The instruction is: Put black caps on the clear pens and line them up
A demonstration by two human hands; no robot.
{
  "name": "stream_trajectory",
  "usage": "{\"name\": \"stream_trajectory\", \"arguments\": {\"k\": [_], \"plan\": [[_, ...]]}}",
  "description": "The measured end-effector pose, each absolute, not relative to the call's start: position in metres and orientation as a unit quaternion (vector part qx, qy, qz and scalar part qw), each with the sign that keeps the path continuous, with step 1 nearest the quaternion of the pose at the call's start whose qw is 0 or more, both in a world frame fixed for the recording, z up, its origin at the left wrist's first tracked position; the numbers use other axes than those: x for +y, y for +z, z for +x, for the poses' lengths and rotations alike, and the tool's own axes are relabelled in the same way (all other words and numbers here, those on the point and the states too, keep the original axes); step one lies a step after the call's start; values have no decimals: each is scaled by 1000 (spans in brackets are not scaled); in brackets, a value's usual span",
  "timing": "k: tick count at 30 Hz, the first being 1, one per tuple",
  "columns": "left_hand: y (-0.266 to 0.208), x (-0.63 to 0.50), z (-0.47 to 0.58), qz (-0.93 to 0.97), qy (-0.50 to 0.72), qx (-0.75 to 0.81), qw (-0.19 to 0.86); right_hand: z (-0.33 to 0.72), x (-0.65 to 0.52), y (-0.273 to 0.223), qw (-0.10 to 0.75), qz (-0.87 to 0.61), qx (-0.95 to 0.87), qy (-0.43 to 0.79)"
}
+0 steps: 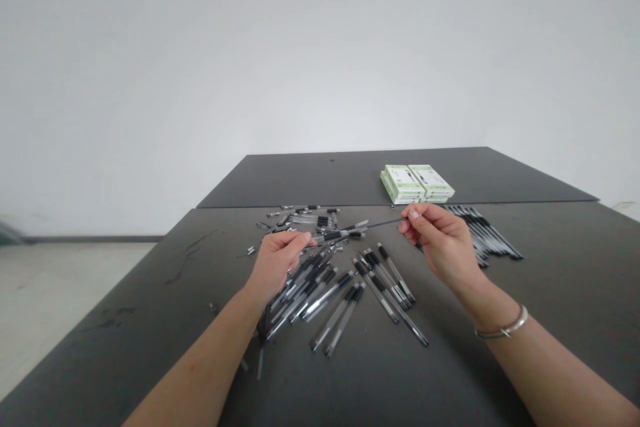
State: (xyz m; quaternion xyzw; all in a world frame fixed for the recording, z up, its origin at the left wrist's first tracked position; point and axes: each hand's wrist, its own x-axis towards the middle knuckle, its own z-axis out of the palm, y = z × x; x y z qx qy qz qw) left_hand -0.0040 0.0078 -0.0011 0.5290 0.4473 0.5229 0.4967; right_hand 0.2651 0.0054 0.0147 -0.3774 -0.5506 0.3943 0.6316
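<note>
My left hand [280, 259] is closed, thumb against fingers, at the near end of a clear pen barrel with a black grip [331, 235]. My right hand [443, 237] pinches one end of a thin dark pen refill [385, 223]. The refill slants down leftward toward the barrel; whether the two touch is hard to make out against the parts behind. Under and beside my left hand spreads a pile of clear pens with black grips [313, 290]. Several more pens [385, 280] lie fanned out between my forearms.
Behind my right hand, capped pens [487, 233] lie in a row. Green and white boxes [417, 183] are stacked farther back. Loose pen parts [310, 219] are scattered beyond my left hand. The dark table [165, 320] has a seam across it, and a white wall [320, 47] stands behind.
</note>
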Motion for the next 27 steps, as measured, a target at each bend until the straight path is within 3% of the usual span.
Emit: {"name": "stream_trajectory", "arguments": {"k": [9, 18, 27], "plan": [[-16, 12, -9, 594, 474, 467, 452, 254, 2, 10, 567, -373, -593, 432], [-1, 3, -1, 635, 402, 470, 463, 226, -8, 2, 472, -379, -606, 516], [-7, 8, -5, 634, 428, 462, 449, 233, -3, -2, 540, -368, -555, 515]]}}
